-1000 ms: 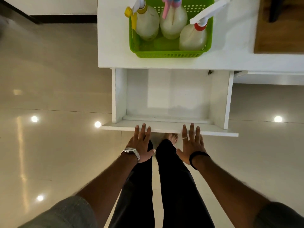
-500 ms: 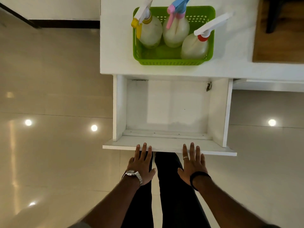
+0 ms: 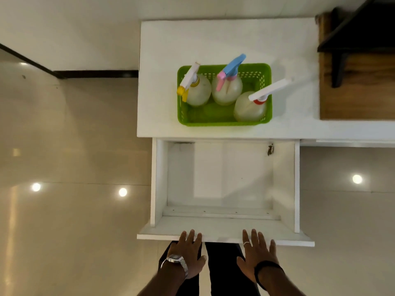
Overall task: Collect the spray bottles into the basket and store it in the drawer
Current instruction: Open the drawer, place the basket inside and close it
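Note:
A green basket (image 3: 222, 121) stands on the white cabinet top (image 3: 162, 82). Three spray bottles stand inside it: one with a yellow-and-white trigger (image 3: 197, 92), one with a blue-and-pink trigger (image 3: 227, 90), one with a white trigger and red collar (image 3: 249, 108). Below it the white drawer (image 3: 224, 231) is pulled far out, and nothing lies inside. My left hand (image 3: 189, 253) and my right hand (image 3: 256, 255) lie flat with fingers spread, fingertips on the drawer's front panel. Neither hand holds anything.
A wooden surface (image 3: 359, 88) with a dark bracket (image 3: 352, 39) sits at the right of the cabinet top. Glossy beige floor tiles (image 3: 64, 210) reflect ceiling lights on both sides. My dark-trousered legs (image 3: 224, 270) stand just under the drawer front.
The drawer has come further out toward me with both hands at its front panel. The view has pulled back, showing more of the cabinet top and basket.

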Tool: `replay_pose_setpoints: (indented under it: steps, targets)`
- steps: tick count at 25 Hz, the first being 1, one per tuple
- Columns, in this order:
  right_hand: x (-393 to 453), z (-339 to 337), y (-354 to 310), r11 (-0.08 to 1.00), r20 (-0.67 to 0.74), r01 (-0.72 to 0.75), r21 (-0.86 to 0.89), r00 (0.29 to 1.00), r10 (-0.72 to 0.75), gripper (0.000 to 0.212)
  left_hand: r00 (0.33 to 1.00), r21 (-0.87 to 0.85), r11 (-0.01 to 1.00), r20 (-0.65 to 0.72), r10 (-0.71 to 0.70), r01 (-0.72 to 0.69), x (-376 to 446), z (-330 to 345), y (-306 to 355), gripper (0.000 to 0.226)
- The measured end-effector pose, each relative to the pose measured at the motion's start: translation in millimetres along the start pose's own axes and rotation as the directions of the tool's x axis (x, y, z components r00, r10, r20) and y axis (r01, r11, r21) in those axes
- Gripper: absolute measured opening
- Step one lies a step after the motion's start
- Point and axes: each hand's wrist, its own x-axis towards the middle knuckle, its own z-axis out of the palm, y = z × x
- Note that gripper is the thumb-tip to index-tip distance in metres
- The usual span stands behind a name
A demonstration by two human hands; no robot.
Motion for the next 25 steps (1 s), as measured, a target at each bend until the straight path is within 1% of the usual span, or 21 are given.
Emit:
replay_pose_setpoints:
  steps: [1, 2, 4, 5, 6, 7, 8, 9, 10, 11, 12, 13, 14, 15, 16, 17, 19, 22, 25]
  targets:
    - [3, -13, 1, 1.0, -0.017, -0.005, -0.005, 1.0, 0.005, 0.084, 1.0, 0.001, 1.0, -0.014, -0.004, 0.004, 2, -19, -6, 0.078]
    - [7, -32, 4, 1.0, -0.059, -0.015, 0.008, 0.998, 0.015, 0.082, 0.997, 0.005, 1.0, -0.073, -0.006, 0.007, 4, -43, -13, 0.076]
    - [14, -82, 12, 0.994, -0.198, -0.025, 0.103, 0.979, 0.045, 0.076, 0.966, -0.056, 0.998, -0.259, -0.014, -0.001, 3, -102, -30, 0.066]
    - [18, -111, 18, 0.984, -0.291, -0.009, 0.18, 0.955, 0.062, 0.071, 0.93, -0.143, 0.989, -0.366, -0.026, -0.029, -2, -133, -38, 0.056]
    - [20, -144, 24, 0.956, -0.389, 0.021, 0.293, 0.916, 0.099, 0.065, 0.873, -0.248, 0.965, -0.485, -0.05, -0.083, -7, -165, -44, 0.041]
    - [20, -177, 29, 0.9, -0.471, 0.066, 0.431, 0.867, 0.162, 0.059, 0.804, -0.363, 0.918, -0.587, -0.093, -0.158, -13, -197, -49, 0.03]
    - [21, -211, 35, 0.814, -0.527, 0.125, 0.568, 0.815, 0.242, 0.052, 0.728, -0.491, 0.83, -0.666, -0.162, -0.264, -19, -229, -52, 0.029]
    - [22, -245, 40, 0.714, -0.553, 0.19, 0.674, 0.771, 0.317, 0.045, 0.677, -0.629, 0.665, -0.694, -0.246, -0.403, -25, -260, -54, 0.029]
    - [24, -277, 45, 0.601, -0.556, 0.26, 0.756, 0.74, 0.379, 0.04, 0.667, -0.73, 0.423, -0.674, -0.317, -0.536, -28, -287, -54, 0.029]
    - [24, -307, 50, 0.469, -0.545, 0.342, 0.814, 0.728, 0.416, 0.038, 0.701, -0.779, 0.18, -0.621, -0.352, -0.6, -31, -311, -54, 0.032]
    - [22, -333, 51, 0.297, -0.519, 0.428, 0.854, 0.748, 0.413, 0.037, 0.749, -0.798, -0.005, -0.564, -0.348, -0.603, -35, -333, -54, 0.04]
    - [20, -355, 49, 0.1, -0.483, 0.485, 0.869, 0.789, 0.38, 0.038, 0.797, -0.814, -0.106, -0.518, -0.312, -0.571, -36, -350, -54, 0.053]
    - [17, -372, 46, -0.064, -0.459, 0.505, 0.861, 0.825, 0.331, 0.04, 0.831, -0.829, -0.153, -0.49, -0.263, -0.538, -36, -361, -52, 0.064]
    - [15, -385, 43, -0.17, -0.442, 0.493, 0.853, 0.857, 0.267, 0.043, 0.856, -0.844, -0.169, -0.477, -0.2, -0.51, -37, -367, -49, 0.073]
    - [11, -393, 39, -0.22, -0.414, 0.451, 0.865, 0.89, 0.192, 0.049, 0.871, -0.853, -0.179, -0.472, -0.134, -0.49, -38, -370, -44, 0.079]
    - [8, -398, 36, -0.243, -0.389, 0.406, 0.881, 0.914, 0.118, 0.058, 0.877, -0.859, -0.178, -0.474, -0.083, -0.481, -39, -370, -39, 0.084]
    - [4, -400, 30, -0.255, -0.37, 0.36, 0.897, 0.929, 0.011, 0.07, 0.876, -0.865, -0.136, -0.48, -0.05, -0.482, -39, -369, -31, 0.088]
    - [-4, -393, 21, -0.257, -0.377, 0.367, 0.894, 0.926, 0.013, 0.074, 0.879, -0.874, -0.086, -0.474, -0.059, -0.477, -43, -364, -24, 0.089]
    - [-19, -365, 18, -0.244, -0.373, 0.364, 0.899, 0.928, 0.011, 0.074, 0.885, -0.881, -0.08, -0.465, -0.034, -0.466, -49, -341, -25, 0.088]
